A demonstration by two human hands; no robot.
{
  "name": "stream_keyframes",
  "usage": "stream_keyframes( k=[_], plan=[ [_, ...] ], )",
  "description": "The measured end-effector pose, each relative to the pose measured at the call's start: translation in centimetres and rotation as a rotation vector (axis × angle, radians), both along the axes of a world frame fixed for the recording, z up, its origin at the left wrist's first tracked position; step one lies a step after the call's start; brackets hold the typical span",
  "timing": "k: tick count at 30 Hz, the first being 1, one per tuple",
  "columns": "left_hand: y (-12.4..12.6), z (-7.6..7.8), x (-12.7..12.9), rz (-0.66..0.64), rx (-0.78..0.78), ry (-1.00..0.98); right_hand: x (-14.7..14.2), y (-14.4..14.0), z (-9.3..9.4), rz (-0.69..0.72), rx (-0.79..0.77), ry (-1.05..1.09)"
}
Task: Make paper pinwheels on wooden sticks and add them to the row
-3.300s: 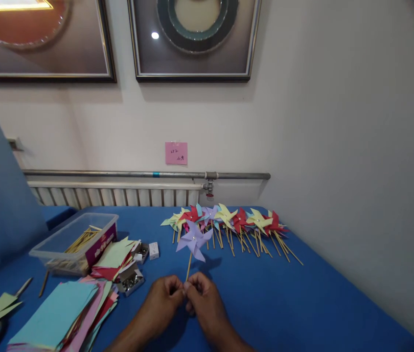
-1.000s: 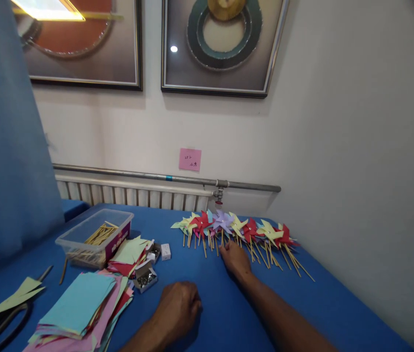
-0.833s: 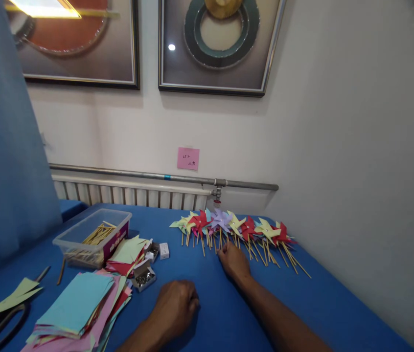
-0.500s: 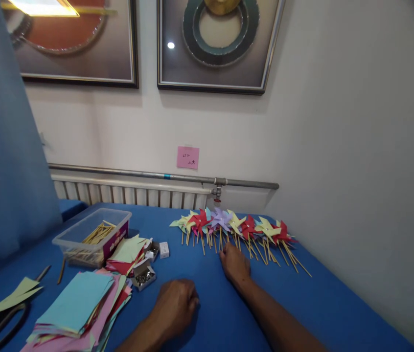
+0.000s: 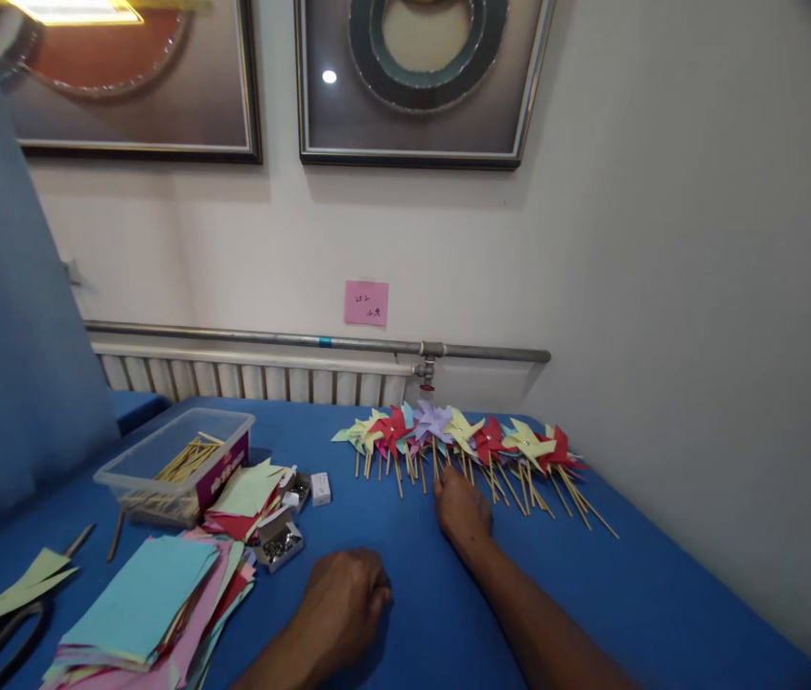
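Note:
My right hand [image 5: 464, 508] is closed at the stick of a purple paper pinwheel [image 5: 432, 422], in the middle of a row of pinwheels. Red pinwheels [image 5: 392, 431] and pale yellow pinwheels [image 5: 529, 441] lie on both sides, overlapping, their thin wooden sticks pointing toward me. My fingertips on the stick are partly hidden by the hand. My left hand [image 5: 348, 604] rests on the blue tabletop [image 5: 405, 537] in a loose fist, with nothing seen in it.
On the left stand a clear plastic box [image 5: 175, 470] of wooden sticks and small opened boxes [image 5: 280, 541] of metal pins. Stacked coloured paper [image 5: 143, 594] lies nearer me, beside scissors [image 5: 10, 642] under pale green paper strips. A wall and radiator [image 5: 254, 379] bound the far edge.
The purple pinwheel has shifted slightly up, away from me, with my right hand at its stick. My left hand has hardly moved. The view has tilted a little downward.

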State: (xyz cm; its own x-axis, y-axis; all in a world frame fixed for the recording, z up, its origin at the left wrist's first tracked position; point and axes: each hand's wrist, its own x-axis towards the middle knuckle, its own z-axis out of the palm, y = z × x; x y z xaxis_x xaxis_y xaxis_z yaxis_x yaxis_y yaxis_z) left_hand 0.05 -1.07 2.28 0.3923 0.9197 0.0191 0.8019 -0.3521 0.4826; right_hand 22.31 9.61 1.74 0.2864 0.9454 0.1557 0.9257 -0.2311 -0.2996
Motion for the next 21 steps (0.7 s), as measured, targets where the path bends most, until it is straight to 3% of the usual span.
stream_keyframes(
  k=[12, 17, 21],
  plan=[
    [0.2, -0.5, 0.0, -0.007, 0.022, 0.004, 0.1, -0.6, 0.2, 0.024, 0.114, 0.029],
    [0.3, -0.6, 0.1, 0.051, 0.041, 0.007, -2.0, -4.0, 0.1, 0.198, 0.171, 0.027],
    [0.3, -0.2, -0.1, 0.115, 0.013, -0.028, -5.5, -8.9, -1.1, 0.529, 0.356, 0.082]
  ],
)
